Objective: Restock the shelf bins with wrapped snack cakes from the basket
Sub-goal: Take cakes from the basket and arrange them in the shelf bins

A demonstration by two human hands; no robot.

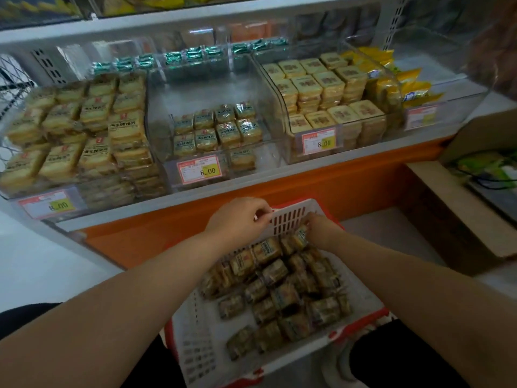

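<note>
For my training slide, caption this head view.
Left hand grips the basket rim; right hand picks a snack cake.

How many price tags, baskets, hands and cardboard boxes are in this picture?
Price tags: 4
Hands: 2
Basket: 1
Cardboard box: 1
Total: 8

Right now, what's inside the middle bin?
The middle bin holds a low layer of wrapped cakes near its front, two rows of four, with one more visible lower at the front wall. Most of the bin is bare. The price tag covers part of the front.
</note>
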